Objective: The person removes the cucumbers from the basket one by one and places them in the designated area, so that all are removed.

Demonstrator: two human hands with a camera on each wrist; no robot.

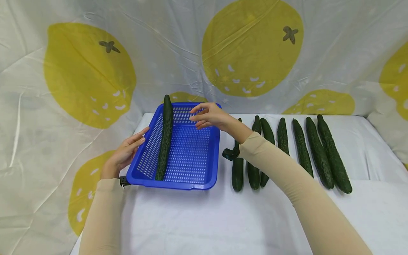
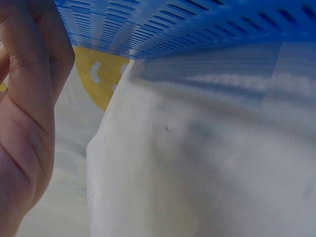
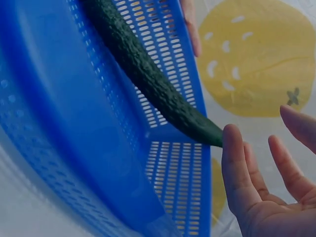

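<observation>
A blue plastic basket with slotted walls stands on the white-covered table. Inside it, along the left wall, lies one long dark green cucumber, its far end sticking up over the back rim. My left hand is at the basket's left side, its extended fingers against the outside of the rim. Above the basket's back right part hovers my right hand, fingers spread and loosely bent with nothing between them. The right wrist view shows those fingertips close to the projecting end of the cucumber.
Several more cucumbers lie side by side on the table to the right of the basket, some partly hidden by my right forearm. A black wrist strap shows at that forearm. A lemon-print curtain hangs behind and at the left.
</observation>
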